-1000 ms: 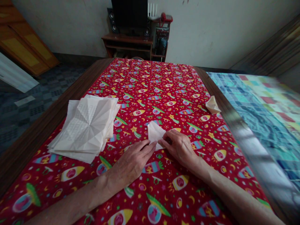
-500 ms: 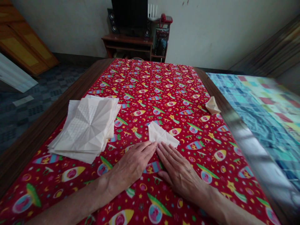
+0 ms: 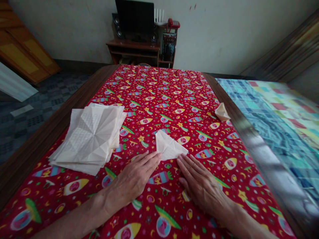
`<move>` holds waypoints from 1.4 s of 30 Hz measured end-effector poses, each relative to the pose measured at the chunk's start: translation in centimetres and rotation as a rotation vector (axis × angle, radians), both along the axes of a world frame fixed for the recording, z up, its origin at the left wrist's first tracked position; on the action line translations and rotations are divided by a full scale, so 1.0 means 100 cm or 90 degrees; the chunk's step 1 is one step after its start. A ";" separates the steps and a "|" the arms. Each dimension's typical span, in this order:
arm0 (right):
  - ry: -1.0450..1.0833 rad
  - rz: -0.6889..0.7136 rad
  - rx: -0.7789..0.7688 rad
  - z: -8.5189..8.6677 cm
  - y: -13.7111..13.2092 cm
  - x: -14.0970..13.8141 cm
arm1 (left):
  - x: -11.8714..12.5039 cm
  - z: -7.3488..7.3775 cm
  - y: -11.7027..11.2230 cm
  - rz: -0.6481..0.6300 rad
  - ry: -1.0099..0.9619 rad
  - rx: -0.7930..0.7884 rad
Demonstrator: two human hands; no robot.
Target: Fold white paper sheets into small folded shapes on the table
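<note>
A small folded piece of white paper [image 3: 168, 147] lay near the centre of the frame on a red cloth printed with rockets and stars [image 3: 174, 99], which covered a dark wooden counter [image 3: 37, 142]. The left hand [image 3: 132, 181] rested flat on the cloth at lower centre, its fingers stretched out together, and their tips touched the near left edge of the folded paper. The right hand [image 3: 199, 184] lay flat just to the right of it, fingers likewise spread straight, their tips at the paper's near right corner. Neither hand had a grip closed on anything; both were open, palms down.

At centre left sat a stack of creased white paper sheets [image 3: 91, 137], well apart from the hands. Toward the right edge of the cloth, a small crumpled cream paper shape [image 3: 221, 112] lay by itself. In the upper middle of the frame, a wooden stand with a dark screen [image 3: 136, 39] stood against the wall.
</note>
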State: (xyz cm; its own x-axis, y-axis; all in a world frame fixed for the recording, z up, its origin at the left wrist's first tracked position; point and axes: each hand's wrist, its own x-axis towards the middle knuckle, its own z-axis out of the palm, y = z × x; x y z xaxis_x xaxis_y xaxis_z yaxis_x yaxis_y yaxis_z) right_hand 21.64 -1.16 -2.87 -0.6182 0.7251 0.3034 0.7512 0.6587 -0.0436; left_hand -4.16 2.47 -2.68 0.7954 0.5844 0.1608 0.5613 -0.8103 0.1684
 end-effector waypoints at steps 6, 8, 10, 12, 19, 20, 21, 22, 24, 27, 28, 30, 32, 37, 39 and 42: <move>0.073 -0.010 0.029 0.000 0.009 -0.003 | -0.004 0.002 0.023 -0.032 -0.178 -0.083; 0.092 -0.012 0.011 0.001 0.013 -0.004 | -0.001 0.003 0.039 -0.004 -0.260 -0.142; 0.096 -0.022 -0.020 0.002 0.019 -0.006 | 0.006 0.005 0.055 0.001 -0.269 -0.184; 0.089 -0.048 -0.048 0.003 0.028 -0.010 | 0.015 0.007 0.068 0.013 -0.254 -0.182; 0.113 -0.182 -0.077 0.003 0.048 -0.016 | 0.029 0.003 0.097 0.055 -0.138 -0.092; 0.117 -0.196 -0.077 0.004 0.048 -0.015 | 0.027 0.002 0.100 0.049 -0.139 -0.071; 0.116 -0.207 -0.073 0.004 0.046 -0.014 | 0.024 0.000 0.104 0.039 -0.137 -0.058; 0.112 -0.216 -0.068 0.004 0.045 -0.014 | 0.022 -0.001 0.107 0.025 -0.133 -0.052; 0.103 -0.229 -0.061 0.005 0.042 -0.012 | 0.019 -0.001 0.112 -0.005 -0.120 -0.054; 0.106 -0.239 -0.061 0.005 0.040 -0.012 | 0.017 0.001 0.115 -0.021 -0.113 -0.063; 0.109 -0.241 -0.066 0.005 0.040 -0.012 | 0.018 0.002 0.115 -0.015 -0.115 -0.068; 0.115 -0.243 -0.074 0.005 0.041 -0.011 | 0.019 0.002 0.115 -0.005 -0.122 -0.079; 0.121 -0.232 -0.074 0.004 0.043 -0.010 | 0.020 0.002 0.116 0.001 -0.140 -0.089; 0.154 -0.212 -0.055 0.000 0.044 -0.009 | 0.023 -0.002 0.115 -0.001 -0.179 -0.096; 0.166 -0.213 -0.058 -0.001 0.044 -0.010 | 0.024 -0.002 0.115 0.007 -0.177 -0.117; 0.182 -0.199 -0.064 0.000 0.044 -0.010 | 0.028 0.000 0.117 0.044 -0.165 -0.171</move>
State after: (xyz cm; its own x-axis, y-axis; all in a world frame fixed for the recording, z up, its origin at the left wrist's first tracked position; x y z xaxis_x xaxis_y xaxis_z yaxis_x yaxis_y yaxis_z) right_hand 20.67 3.25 -2.84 -0.2657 0.8985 0.3494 0.8619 0.3837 -0.3314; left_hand -1.39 14.22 -2.69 0.7051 0.6845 0.1851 0.5243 -0.6791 0.5138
